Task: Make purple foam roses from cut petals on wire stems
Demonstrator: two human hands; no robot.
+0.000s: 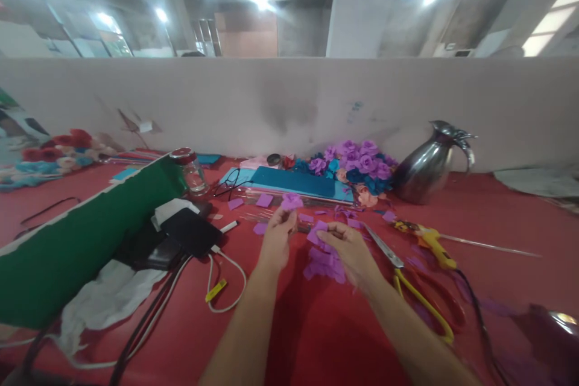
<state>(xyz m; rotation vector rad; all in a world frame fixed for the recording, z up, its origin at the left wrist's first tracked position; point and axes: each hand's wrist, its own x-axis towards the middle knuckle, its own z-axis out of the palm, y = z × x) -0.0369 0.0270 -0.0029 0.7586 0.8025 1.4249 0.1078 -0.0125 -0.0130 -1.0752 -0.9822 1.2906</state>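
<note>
My left hand (281, 230) is closed in a pinch under a small purple paper flower (292, 201), holding it upright. To its right, my right hand (342, 240) pinches a purple paper piece (318, 233) between thumb and fingers. Beneath that hand, a pile of cut purple paper pieces (324, 266) lies on the red table. Loose purple squares (265, 199) are scattered just beyond my hands. Scissors with yellow handles (398, 271) lie open to the right of my right hand, and a yellow glue gun (432, 244) rests past them.
Purple, blue and peach paper flowers (362, 163) are heaped near the wall beside a steel jug (425, 163). Blue sheets (294, 183) lie in front. On the left are a glass jar (194, 175), a green panel (90, 235), a black phone-like object (192, 232) and a white cable (244, 283).
</note>
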